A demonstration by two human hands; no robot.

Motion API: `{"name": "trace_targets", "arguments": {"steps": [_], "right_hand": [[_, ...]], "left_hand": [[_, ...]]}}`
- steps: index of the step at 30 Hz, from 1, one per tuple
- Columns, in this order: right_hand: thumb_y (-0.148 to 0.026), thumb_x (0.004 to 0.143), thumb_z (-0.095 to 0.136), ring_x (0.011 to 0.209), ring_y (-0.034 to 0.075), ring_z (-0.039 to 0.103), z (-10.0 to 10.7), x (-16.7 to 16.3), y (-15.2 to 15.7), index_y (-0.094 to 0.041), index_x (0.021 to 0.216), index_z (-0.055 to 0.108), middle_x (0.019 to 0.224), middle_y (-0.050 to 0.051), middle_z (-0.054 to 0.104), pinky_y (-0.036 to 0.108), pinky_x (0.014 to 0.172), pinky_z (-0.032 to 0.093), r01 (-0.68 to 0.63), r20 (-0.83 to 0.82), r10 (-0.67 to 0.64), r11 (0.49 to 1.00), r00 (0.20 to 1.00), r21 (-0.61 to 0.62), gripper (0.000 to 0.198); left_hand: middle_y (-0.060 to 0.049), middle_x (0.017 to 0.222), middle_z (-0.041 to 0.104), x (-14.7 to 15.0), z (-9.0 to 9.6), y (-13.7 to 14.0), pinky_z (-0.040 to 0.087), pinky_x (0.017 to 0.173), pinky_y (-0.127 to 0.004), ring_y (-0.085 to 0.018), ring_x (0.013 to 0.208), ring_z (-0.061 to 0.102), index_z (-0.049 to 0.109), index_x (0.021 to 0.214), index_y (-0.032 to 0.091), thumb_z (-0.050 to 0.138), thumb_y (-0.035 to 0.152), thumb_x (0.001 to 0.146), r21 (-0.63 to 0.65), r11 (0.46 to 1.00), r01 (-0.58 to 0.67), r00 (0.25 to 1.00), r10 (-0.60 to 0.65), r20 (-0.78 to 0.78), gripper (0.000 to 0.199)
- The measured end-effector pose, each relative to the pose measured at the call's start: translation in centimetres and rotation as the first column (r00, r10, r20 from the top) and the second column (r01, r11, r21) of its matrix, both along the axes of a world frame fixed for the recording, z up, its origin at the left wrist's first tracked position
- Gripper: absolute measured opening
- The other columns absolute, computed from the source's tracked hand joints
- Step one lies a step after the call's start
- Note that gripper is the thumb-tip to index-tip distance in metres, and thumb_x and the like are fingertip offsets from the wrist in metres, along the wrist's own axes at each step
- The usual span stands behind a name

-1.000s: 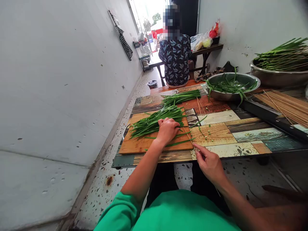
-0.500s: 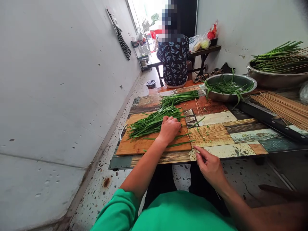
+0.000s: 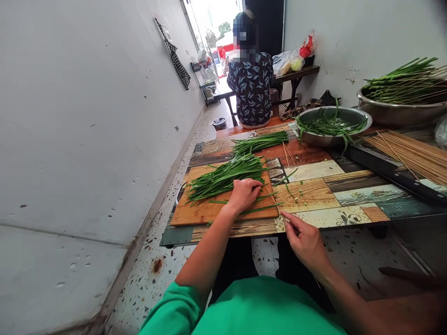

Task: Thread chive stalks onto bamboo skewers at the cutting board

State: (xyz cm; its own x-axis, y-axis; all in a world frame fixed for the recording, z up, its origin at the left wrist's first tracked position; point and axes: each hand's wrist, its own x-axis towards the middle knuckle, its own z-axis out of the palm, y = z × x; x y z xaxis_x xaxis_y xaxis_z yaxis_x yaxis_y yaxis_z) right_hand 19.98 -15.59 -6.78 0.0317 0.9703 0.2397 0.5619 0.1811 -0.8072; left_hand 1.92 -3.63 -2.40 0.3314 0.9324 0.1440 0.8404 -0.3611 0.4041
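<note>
My right hand [image 3: 305, 242] pinches a thin bamboo skewer [image 3: 273, 197] at the table's front edge; the stick slants up and left over the corner of the wooden cutting board [image 3: 195, 215]. Above the board's right part, my left hand [image 3: 245, 193] has its fingers closed together, near the skewer's far end. Whatever lies between those fingertips is hidden. A pile of garlic chives [image 3: 223, 177] lies on the board just behind the left hand. Loose chive blades [image 3: 261, 209] rest in front, partly over the board's right edge.
Behind the board lies another chive bundle [image 3: 261, 142]. To the right are a steel bowl [image 3: 366, 123] of chives, a large knife [image 3: 394, 174], many bamboo skewers [image 3: 412, 153] and a bigger basin [image 3: 380, 110] with skewered greens. A person [image 3: 253, 93] sits ahead, back turned.
My left hand has shifted slightly toward me, away from the chive pile, and its fingers have come together at the tips. The right hand keeps its place with the skewer.
</note>
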Motion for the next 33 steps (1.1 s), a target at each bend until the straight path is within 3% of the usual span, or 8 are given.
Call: {"name": "trace_targets", "arguments": {"steps": [17,22,33], "right_hand": [[-0.029,0.085,0.044,0.083,0.021,0.07,0.15,0.21,0.4,-0.014,0.112,0.068,0.097,0.008,0.073,0.027,0.07,0.056,-0.029,-0.007,0.029,0.999,1.0,-0.029,0.039],[-0.031,0.086,0.045,0.066,0.018,0.069,0.42,0.28,0.36,-0.016,0.115,0.067,0.096,0.007,0.074,0.026,0.059,0.054,-0.041,-0.001,0.041,0.997,0.999,-0.07,0.039],[-0.03,0.085,0.045,0.078,0.019,0.07,-0.08,0.47,0.44,-0.016,0.112,0.069,0.098,0.008,0.073,0.027,0.067,0.055,-0.039,-0.009,0.038,0.999,0.999,-0.033,0.038]], "left_hand": [[-0.003,0.101,0.072,0.16,-0.04,0.12,0.043,0.089,-0.028,-0.017,0.097,0.063,0.071,0.098,0.02,0.052,0.021,0.084,-0.046,0.999,-0.012,0.998,0.015,0.055,0.024],[-0.002,0.104,0.071,0.23,-0.05,0.15,0.041,0.092,-0.03,-0.018,0.101,0.062,0.071,0.098,0.022,0.05,0.022,0.085,-0.045,0.999,-0.013,0.999,0.014,0.039,0.025],[-0.003,0.103,0.071,0.18,-0.05,-0.06,0.04,0.092,-0.032,-0.019,0.099,0.062,0.071,0.098,0.022,0.05,0.021,0.085,-0.025,1.0,-0.01,1.0,0.01,0.013,0.025]]}}
